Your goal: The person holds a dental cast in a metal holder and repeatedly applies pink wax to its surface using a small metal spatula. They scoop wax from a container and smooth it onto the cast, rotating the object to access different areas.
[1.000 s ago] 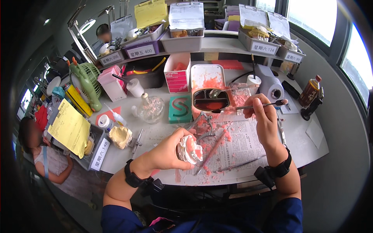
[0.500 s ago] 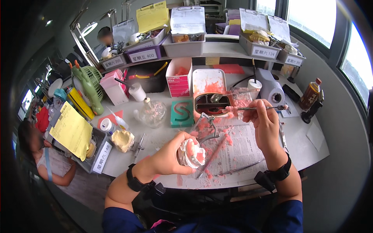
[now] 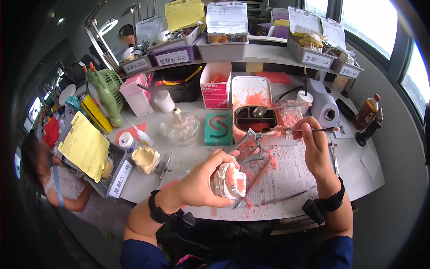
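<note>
My left hand [image 3: 199,179] grips a white plaster dental model [image 3: 223,186] with pink wax on it, just above the table's front edge. A metal articulator frame [image 3: 257,151] sticks out beyond the model and seems joined to it. In my right hand [image 3: 315,150] is a slim wax carving tool [image 3: 320,130], held near level between thumb and fingers. Pink wax clings to its left end, beside the wax heater [image 3: 274,130] with its dark compartments. A newspaper sheet [image 3: 291,177] strewn with pink wax scraps lies below, with another metal instrument [image 3: 286,195] on it.
A glass spirit lamp [image 3: 182,127], a green block [image 3: 218,130] and a yellowish plaster cast [image 3: 146,159] stand left of the newspaper. Behind are a wax box [image 3: 216,89] and shelf trays [image 3: 221,50]. A brown bottle [image 3: 366,112] stands right; a person [image 3: 67,184] sits left.
The whole view has swung slightly, shifting the bench rightward in the picture. My right hand with the carving tool has come slightly nearer. Both hands keep their holds.
</note>
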Demonstrator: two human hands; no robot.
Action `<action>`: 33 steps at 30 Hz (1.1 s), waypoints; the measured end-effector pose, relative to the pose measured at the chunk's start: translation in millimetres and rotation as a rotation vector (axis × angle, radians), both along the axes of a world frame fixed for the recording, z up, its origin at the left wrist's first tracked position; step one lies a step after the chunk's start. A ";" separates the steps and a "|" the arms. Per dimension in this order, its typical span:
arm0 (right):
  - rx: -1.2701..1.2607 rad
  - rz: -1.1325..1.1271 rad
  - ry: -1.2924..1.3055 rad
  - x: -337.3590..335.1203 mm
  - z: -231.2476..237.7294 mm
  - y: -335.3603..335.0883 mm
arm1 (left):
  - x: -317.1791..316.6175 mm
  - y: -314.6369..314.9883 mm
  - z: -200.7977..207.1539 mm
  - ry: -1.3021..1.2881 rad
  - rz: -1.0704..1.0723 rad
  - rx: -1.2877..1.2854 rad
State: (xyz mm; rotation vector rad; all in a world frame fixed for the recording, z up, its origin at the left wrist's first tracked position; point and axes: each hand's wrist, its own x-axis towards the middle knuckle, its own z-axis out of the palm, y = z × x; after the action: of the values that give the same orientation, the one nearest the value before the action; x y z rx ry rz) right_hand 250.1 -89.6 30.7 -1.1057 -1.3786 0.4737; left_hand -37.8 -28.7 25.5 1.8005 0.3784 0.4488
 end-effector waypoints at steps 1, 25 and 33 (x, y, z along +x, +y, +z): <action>-0.005 0.000 -0.010 0.1 0.1 0.1 | 0.5 -1.2 3.1 0.004 0.000 -0.002; -0.067 -0.029 0.055 -0.6 -6.4 7.2 | 2.6 -4.3 0.9 0.024 0.060 0.236; 0.095 0.176 0.251 -23.4 11.5 -19.1 | 3.1 -4.0 -1.3 0.050 0.130 0.184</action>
State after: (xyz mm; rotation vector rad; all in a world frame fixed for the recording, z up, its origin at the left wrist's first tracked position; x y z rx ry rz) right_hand 226.7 -108.6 42.2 -0.8215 -1.2669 0.6455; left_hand -34.7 -32.7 24.2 1.9756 0.5052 0.5448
